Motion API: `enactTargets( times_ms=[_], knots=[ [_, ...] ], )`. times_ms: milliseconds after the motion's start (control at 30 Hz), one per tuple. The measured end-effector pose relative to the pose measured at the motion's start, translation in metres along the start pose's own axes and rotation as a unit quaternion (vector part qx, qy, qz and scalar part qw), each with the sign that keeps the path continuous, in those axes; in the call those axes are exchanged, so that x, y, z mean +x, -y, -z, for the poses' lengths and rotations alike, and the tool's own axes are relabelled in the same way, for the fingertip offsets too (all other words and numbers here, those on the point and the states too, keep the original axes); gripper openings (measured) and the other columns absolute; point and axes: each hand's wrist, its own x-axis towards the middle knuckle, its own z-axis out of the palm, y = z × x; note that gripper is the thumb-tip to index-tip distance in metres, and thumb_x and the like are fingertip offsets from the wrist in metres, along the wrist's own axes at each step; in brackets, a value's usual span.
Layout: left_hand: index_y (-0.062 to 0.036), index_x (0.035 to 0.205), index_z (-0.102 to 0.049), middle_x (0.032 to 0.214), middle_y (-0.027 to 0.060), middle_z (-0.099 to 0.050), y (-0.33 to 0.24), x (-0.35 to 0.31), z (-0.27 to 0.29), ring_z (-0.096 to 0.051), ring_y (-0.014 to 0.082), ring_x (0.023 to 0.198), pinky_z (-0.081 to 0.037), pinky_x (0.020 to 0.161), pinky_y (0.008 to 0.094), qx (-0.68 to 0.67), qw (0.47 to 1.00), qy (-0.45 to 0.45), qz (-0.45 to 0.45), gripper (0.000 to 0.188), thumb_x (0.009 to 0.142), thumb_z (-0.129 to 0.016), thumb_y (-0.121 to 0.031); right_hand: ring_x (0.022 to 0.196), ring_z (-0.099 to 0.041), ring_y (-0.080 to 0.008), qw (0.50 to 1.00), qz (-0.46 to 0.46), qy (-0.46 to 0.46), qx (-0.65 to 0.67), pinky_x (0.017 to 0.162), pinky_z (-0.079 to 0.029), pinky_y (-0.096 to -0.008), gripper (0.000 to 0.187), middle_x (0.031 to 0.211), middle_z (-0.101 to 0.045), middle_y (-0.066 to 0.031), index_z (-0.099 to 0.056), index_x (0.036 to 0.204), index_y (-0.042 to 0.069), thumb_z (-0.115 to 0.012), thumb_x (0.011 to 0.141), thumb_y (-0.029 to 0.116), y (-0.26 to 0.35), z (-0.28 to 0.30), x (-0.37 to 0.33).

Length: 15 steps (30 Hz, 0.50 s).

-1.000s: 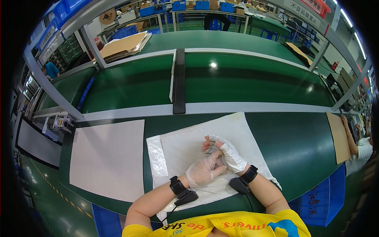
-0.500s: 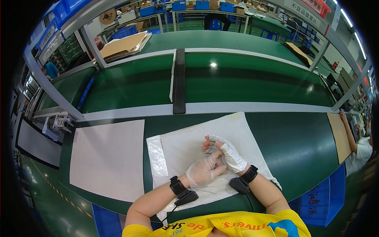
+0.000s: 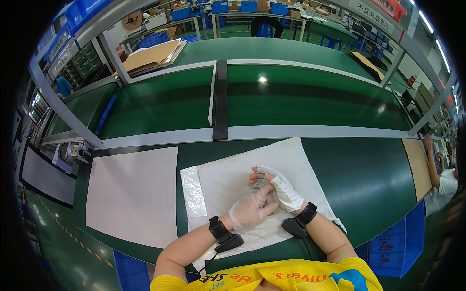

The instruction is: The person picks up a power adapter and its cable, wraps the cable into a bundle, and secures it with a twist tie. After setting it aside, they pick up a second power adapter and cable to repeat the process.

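Observation:
My left hand [image 3: 248, 210], in a thin translucent glove, rests over a white cloth. Its fingers reach against the palm side of my right hand [image 3: 284, 189], and its thumb stands apart from them. A white glove with bare fingertips covers my right hand, whose fingers are loosely bent and slightly apart, with nothing visible in them. Where the hands overlap, some fingers are hidden. Beneath both lies the white cloth [image 3: 228, 177], spread at an angle on the green table, with a shiny clear plastic strip [image 3: 195, 191] along its left side. Black bands with small boxes circle both wrists.
A pale flat sheet [image 3: 131, 194] lies to the left, and brown cardboard [image 3: 416, 167] at the right edge, beside another person's arm [image 3: 431, 160]. Beyond the metal rail [image 3: 272, 131] runs a green conveyor [image 3: 310, 102], crossed by a black bar [image 3: 220, 99]. Blue bins [image 3: 395, 242] stand below the table.
My hands have stayed in place. At the right edge, the other person's arm has shifted slightly.

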Motion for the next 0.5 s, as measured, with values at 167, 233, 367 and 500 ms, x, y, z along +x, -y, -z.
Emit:
enactTargets(
  times_ms=[167,233,367,500],
  knots=[
    [-0.0098,0.131,-0.035,0.079,0.0024,-0.057,0.0018,-0.0004,-0.0003,-0.056,0.0130,0.073,-0.045,0.074,0.0286,0.007,1.000,-0.001,-0.005,0.046,0.090,-0.056,-0.008,0.109,-0.054,-0.0185,1.000,0.000,0.002,-0.002,0.098,-0.042,-0.0333,0.055,0.116,-0.058,-0.0090,-0.051,0.132,0.002,-0.054,0.094,0.042,0.0008,-0.0008,-0.0002],
    [-0.0100,0.131,-0.035,0.079,0.0024,-0.057,0.0039,-0.0002,-0.0008,-0.056,0.0130,0.074,-0.045,0.074,0.0285,0.001,1.000,-0.001,-0.010,0.046,0.091,-0.056,-0.008,0.109,-0.054,-0.0185,1.000,-0.002,0.000,0.000,0.098,-0.042,-0.0332,0.056,0.116,-0.058,-0.0090,-0.051,0.132,0.002,-0.055,0.094,0.042,0.0009,-0.0015,-0.0003],
    [-0.0099,0.131,-0.035,0.079,0.0023,-0.057,0.0025,0.0001,-0.0007,-0.056,0.0130,0.074,-0.045,0.075,0.0285,-0.008,1.000,0.001,-0.010,0.046,0.090,-0.056,-0.009,0.109,-0.054,-0.0185,1.000,-0.001,0.000,-0.003,0.098,-0.042,-0.0333,0.056,0.116,-0.058,-0.0090,-0.051,0.132,0.002,-0.054,0.094,0.042,0.0010,-0.0008,-0.0001],
    [-0.0100,0.131,-0.036,0.079,0.0022,-0.057,0.0007,0.0005,-0.0001,-0.056,0.0130,0.075,-0.045,0.075,0.0287,0.001,1.000,0.000,-0.003,0.045,0.091,-0.056,-0.009,0.109,-0.054,-0.0185,1.000,0.000,0.001,-0.005,0.098,-0.042,-0.0333,0.056,0.116,-0.058,-0.0090,-0.051,0.132,0.002,-0.054,0.094,0.042,0.0008,-0.0006,0.0001]
  ],
)
